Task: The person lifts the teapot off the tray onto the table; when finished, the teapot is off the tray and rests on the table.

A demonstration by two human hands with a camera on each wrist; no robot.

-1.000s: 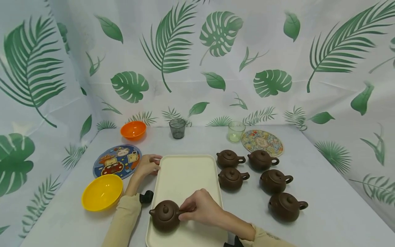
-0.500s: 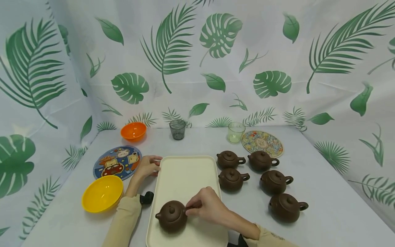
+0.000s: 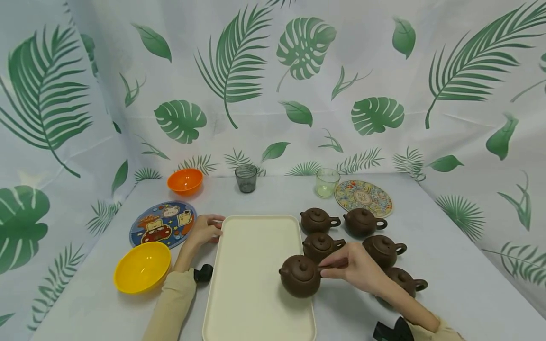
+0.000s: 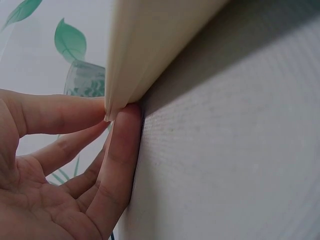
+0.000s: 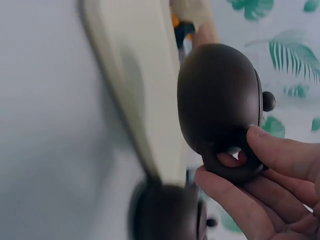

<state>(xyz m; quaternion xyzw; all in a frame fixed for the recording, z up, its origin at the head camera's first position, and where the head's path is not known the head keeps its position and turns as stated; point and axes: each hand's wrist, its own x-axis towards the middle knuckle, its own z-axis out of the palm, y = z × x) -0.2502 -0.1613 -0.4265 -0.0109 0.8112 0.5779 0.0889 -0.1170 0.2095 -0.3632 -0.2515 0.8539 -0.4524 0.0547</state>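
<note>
My right hand point(image 3: 356, 267) pinches the loop handle of a dark brown teapot point(image 3: 300, 277), lid on. In the right wrist view this teapot point(image 5: 220, 95) hangs in the air over the right edge of the cream tray point(image 3: 260, 265). Thumb and fingers of my left hand point(image 3: 206, 230) pinch the tray's far left rim, one finger tucked under it in the left wrist view. Right of the tray stand several more brown teapots, among them one point(image 3: 322, 247) just behind the held one and another point(image 3: 405, 282) partly hidden by my right forearm.
A yellow bowl point(image 3: 142, 267) and a blue cartoon mat point(image 3: 163, 223) lie left of the tray. Along the back stand an orange bowl point(image 3: 185, 182), a grey glass point(image 3: 246, 179) and a greenish glass point(image 3: 327, 182), with a patterned round mat point(image 3: 364, 197) beside it.
My right hand has lifted the teapot off the near part of the tray and carried it right and farther back. The left hand stays at the tray's rim.
</note>
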